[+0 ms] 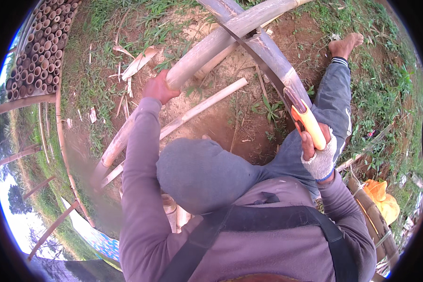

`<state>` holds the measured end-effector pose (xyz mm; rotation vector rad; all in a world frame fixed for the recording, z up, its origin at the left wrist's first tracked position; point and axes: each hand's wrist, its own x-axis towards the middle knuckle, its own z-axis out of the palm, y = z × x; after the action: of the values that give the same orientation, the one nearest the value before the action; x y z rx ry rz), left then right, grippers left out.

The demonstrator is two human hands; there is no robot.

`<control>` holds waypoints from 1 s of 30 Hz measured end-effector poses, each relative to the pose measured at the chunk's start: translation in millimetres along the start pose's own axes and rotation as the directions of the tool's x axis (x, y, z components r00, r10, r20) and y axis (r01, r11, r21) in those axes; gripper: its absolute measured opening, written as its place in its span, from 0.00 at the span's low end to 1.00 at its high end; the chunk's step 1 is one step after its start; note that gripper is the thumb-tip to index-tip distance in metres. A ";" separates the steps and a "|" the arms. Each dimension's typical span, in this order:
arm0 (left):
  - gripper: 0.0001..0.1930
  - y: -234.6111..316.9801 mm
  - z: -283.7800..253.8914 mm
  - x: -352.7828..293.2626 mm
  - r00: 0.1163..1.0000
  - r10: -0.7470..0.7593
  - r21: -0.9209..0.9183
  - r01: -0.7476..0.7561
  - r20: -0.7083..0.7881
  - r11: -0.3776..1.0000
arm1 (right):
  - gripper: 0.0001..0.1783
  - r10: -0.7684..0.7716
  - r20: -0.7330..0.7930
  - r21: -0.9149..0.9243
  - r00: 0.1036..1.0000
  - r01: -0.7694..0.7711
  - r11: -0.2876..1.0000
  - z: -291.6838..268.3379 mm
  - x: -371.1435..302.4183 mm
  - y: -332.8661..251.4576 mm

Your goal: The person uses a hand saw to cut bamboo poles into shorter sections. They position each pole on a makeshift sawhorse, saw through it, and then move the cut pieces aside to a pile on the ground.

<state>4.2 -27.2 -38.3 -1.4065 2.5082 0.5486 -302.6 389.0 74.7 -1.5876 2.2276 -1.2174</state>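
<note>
My bare left hand [160, 88] is wrapped round a thick bamboo pole [202, 58] that slants from the lower left to the upper right. In my right hand [320, 152], which wears a whitish knitted glove with the fingertips bare, is a pruning saw with an orange handle [309, 126]. Its long curved blade [263, 66] runs up and to the left and crosses the bamboo pole near the top. Beneath that pole lies another thick grey bamboo pole [279, 58], and the two cross. Whether the blade's teeth bite into the bamboo I cannot tell.
A thinner bamboo length [204, 107] lies on the ground below the pole. My bent knee [204, 174] is close by, and my other leg [331, 94] stretches to the right. Stacked cut bamboo tubes [40, 51] fill the upper left. An orange cloth [382, 199] is at the right.
</note>
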 end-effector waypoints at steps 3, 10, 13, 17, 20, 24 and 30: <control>0.46 3.1 6.9 6.3 1.000 -0.004 -0.016 0.004 0.014 1.000 | 0.15 -0.026 -0.058 0.098 0.998 0.032 0.995 65.3 75.6 22.4; 0.45 -1.2 -7.2 -0.7 1.000 -0.001 -0.029 0.002 0.029 1.000 | 0.15 -0.067 -0.089 -0.009 0.994 0.066 0.998 81.7 112.1 -10.0; 0.44 1.8 -6.8 -4.0 0.999 -0.033 0.011 0.033 0.019 0.999 | 0.10 0.160 0.056 0.217 0.986 -0.168 0.962 21.2 13.2 1.1; 0.45 12.2 -8.6 -4.4 1.000 -0.006 -0.008 0.006 0.026 1.000 | 0.10 0.009 -0.008 0.097 1.000 -0.008 0.995 18.4 -14.1 14.2; 0.43 14.8 -5.1 -2.1 1.000 -0.010 0.007 0.010 0.005 1.000 | 0.11 -0.093 -0.069 0.082 0.993 0.098 0.992 76.4 90.3 19.0; 0.44 3.9 -1.5 5.0 0.999 0.036 -0.002 -0.036 -0.009 0.999 | 0.18 -0.021 -0.086 0.003 0.996 0.021 1.000 114.7 159.5 3.3; 0.42 -2.4 -1.7 -2.7 1.000 0.013 -0.040 -0.012 0.012 0.999 | 0.08 0.054 -0.024 0.149 0.998 -0.050 0.988 20.1 2.8 3.5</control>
<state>7.7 -27.0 -36.3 -1.3980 2.5114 0.6116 -295.5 376.5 60.0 -1.4567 2.1258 -1.3640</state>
